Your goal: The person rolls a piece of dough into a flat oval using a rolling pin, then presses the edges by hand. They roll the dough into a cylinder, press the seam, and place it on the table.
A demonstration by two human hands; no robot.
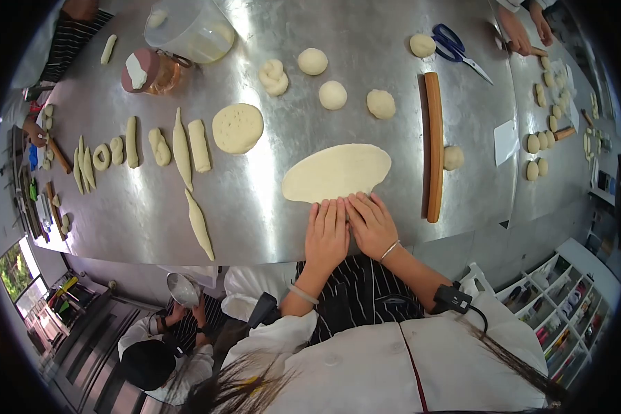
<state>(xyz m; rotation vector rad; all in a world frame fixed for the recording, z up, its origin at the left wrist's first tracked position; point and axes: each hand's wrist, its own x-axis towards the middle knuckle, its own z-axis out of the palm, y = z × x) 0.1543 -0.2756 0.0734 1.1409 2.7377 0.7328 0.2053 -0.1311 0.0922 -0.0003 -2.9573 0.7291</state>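
A flat oval sheet of pale dough (337,171) lies on the steel table in front of me. My left hand (328,228) and my right hand (370,221) rest side by side on its near edge, palms down, with fingers stretched forward and fingertips on the dough. The parts of the edge under the fingers are hidden. To the right a wooden rolling pin (432,148) lies lengthwise, with a dough ball (453,158) against its right side. A round flat dough piece (237,129) sits to the left of the sheet.
Dough balls (332,95), a knotted piece (273,77) and blue-handled scissors (455,52) lie farther back. Several shaped pieces, a jar (160,72) and a clear plastic tub (193,31) are left. A white scraper (506,143) lies right. Other people work around the table.
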